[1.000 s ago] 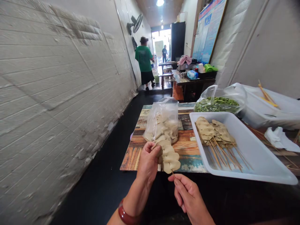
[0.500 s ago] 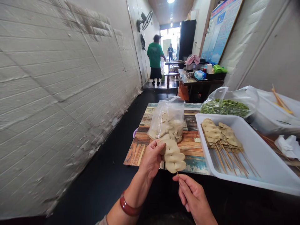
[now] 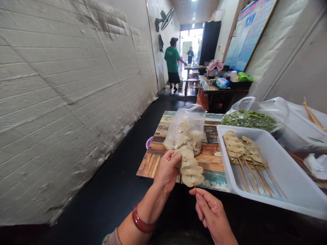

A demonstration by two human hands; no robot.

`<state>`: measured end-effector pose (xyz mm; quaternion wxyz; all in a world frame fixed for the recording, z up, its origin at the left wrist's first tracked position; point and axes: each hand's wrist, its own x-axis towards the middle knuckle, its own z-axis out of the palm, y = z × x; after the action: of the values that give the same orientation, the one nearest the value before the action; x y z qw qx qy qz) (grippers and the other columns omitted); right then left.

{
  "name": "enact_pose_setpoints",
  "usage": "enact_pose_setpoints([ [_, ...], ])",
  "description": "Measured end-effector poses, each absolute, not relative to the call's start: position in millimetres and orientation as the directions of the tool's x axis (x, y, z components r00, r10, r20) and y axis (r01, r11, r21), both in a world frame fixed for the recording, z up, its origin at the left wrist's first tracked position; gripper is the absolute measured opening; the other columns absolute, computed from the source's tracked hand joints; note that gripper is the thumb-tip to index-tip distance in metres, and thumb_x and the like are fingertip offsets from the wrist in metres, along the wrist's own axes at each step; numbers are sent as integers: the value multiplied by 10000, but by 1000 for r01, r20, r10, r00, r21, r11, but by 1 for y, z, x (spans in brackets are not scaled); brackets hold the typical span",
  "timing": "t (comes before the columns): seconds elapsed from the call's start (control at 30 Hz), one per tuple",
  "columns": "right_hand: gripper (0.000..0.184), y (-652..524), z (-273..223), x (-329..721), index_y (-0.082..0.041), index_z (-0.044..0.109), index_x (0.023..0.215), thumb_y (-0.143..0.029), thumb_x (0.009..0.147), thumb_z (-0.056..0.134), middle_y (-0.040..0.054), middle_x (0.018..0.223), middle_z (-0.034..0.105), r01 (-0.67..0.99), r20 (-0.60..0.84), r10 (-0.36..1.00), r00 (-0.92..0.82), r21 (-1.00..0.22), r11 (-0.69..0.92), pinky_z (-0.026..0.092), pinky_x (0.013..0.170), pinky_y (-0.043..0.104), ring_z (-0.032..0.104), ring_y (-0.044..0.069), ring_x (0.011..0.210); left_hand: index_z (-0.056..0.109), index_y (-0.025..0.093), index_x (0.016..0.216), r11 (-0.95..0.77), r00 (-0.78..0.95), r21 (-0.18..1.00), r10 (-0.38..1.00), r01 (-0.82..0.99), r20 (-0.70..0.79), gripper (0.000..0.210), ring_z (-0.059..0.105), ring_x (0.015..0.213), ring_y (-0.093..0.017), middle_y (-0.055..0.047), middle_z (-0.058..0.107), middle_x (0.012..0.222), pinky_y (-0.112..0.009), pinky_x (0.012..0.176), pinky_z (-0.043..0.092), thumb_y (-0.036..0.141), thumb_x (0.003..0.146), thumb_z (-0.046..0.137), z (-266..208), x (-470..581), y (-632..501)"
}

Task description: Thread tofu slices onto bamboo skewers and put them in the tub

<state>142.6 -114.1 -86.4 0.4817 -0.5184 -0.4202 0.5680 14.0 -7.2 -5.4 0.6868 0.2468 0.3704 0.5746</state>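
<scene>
Pale beige, flat slices are threaded on a thin stick, making a skewer (image 3: 191, 170) that both my hands hold over the table's near edge. My left hand (image 3: 167, 170) pinches the slices from the left side, thumb on top. The stick's lower end is between the thumb and fingers of my right hand (image 3: 208, 204). Just beyond the skewer, a clear plastic bag (image 3: 187, 119) bulges with more of the same slices. To the right, a white tray (image 3: 288, 180) contains several finished skewers (image 3: 240, 149), their bare sticks pointing toward me.
A bag of green vegetables (image 3: 251, 119) and another white tub (image 3: 301, 119) with sticks stand behind the tray. Crumpled white tissue (image 3: 316, 166) lies at the right. A white brick wall (image 3: 76, 102) runs along the left. Far off, a person in green (image 3: 172, 59) stands beside a table.
The view has shifted slightly, so the scene sits a little further right. The person in green has turned and reaches an arm toward the far table. Both my hands keep nearly the same hold.
</scene>
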Motion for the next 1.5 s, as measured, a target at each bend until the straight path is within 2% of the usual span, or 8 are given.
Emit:
enact_pose_setpoints([
  [0.73, 513, -109, -84, 147, -119, 666, 958, -609, 878, 537, -81, 449, 409, -110, -150, 989, 13, -983, -147, 225, 380, 197, 311, 63, 366, 528, 170, 684, 248, 91, 772, 966, -585, -241, 398, 557, 522, -80, 32, 641, 615, -179, 519, 416, 220, 507, 882, -11, 19, -12],
  [0.93, 466, -109, -91, 150, -126, 654, 992, -566, 908, 526, -88, 451, 405, -151, -166, 986, -16, -974, -166, 206, 379, 196, 299, 60, 365, 684, 134, 855, 292, 164, 767, 956, -571, -242, 394, 625, 622, -101, -12, 707, 714, -190, 609, 471, 261, 543, 888, -10, 14, -10],
  [1.1, 486, -110, -90, 149, -121, 650, 997, -581, 896, 533, -92, 443, 398, -156, -179, 984, -23, -971, -180, 190, 376, 198, 290, 61, 360, 708, 113, 771, 308, 163, 754, 951, -580, -263, 354, 625, 619, -97, -25, 715, 690, -184, 614, 468, 244, 508, 906, -12, 11, -6],
  [1.5, 474, -111, -87, 145, -129, 635, 997, -580, 900, 527, -95, 433, 413, -185, -224, 974, -43, -956, -228, 169, 368, 193, 279, 51, 342, 652, 148, 765, 152, 43, 859, 988, -488, -150, 332, 546, 569, -74, 20, 657, 667, -174, 558, 396, 270, 552, 876, -17, 14, -4],
])
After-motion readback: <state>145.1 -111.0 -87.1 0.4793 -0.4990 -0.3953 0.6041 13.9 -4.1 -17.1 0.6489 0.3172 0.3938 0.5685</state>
